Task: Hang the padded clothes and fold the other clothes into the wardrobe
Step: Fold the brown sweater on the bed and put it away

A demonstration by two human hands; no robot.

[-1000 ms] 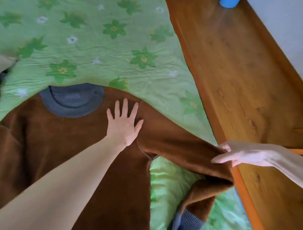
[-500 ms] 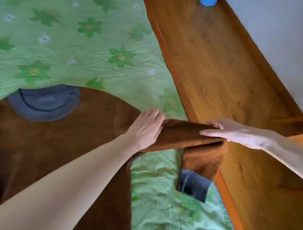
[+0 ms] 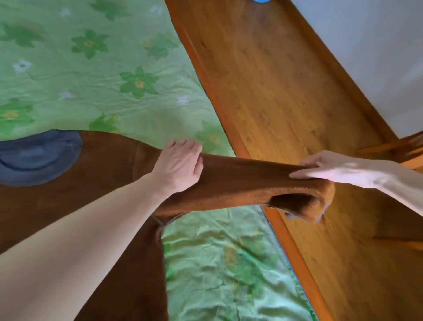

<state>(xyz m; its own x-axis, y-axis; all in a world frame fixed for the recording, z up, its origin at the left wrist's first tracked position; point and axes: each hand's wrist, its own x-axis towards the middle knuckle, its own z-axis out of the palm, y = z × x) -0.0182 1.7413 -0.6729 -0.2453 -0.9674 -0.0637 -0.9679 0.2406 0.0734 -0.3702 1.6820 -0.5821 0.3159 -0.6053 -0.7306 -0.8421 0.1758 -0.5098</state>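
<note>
A brown fleece sweater with a grey-blue collar lies spread flat on a green flowered bedsheet. Its right sleeve is stretched out sideways and raised off the sheet. My left hand sits at the shoulder seam, fingers curled over the sleeve's far edge. My right hand pinches the sleeve near its end, above the wooden bed frame. The sleeve end droops folded below that hand, hiding the cuff.
The wide wooden bed frame runs diagonally along the right of the sheet, with a pale wall beyond it. A blue object peeks in at the top edge. More wooden furniture shows at the right.
My right hand has lifted the sleeve and pulled it out straight to the right. My left hand slid from the chest to the shoulder and curled over the sleeve. The grey cuff has dropped out of sight.
</note>
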